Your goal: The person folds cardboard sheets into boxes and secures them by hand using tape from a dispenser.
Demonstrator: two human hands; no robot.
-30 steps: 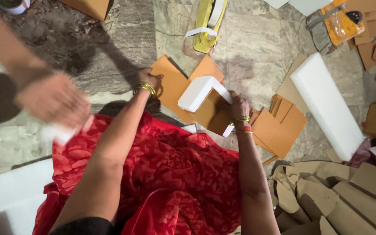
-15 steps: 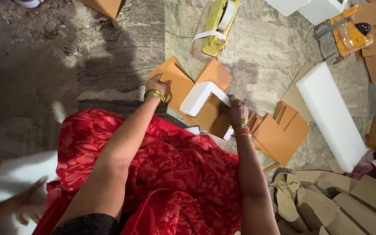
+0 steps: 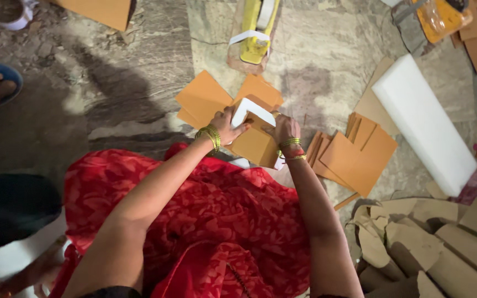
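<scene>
Both hands grip the white strip (image 3: 252, 110) on the card (image 3: 255, 144) on the floor, left hand (image 3: 228, 124) at its end, right hand (image 3: 284, 128) alongside; it looks light, probably stiff foam, best pinched by the edges.

foam piece (image 3: 251, 108) on card sheets (image 3: 205, 99) | tape dispenser (image 3: 256, 34) beyond | foam block (image 3: 423, 124) right

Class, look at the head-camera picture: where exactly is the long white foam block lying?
The long white foam block lies slantwise on the stone floor at the right, just beyond the stack of orange cards beside the right hand.
</scene>
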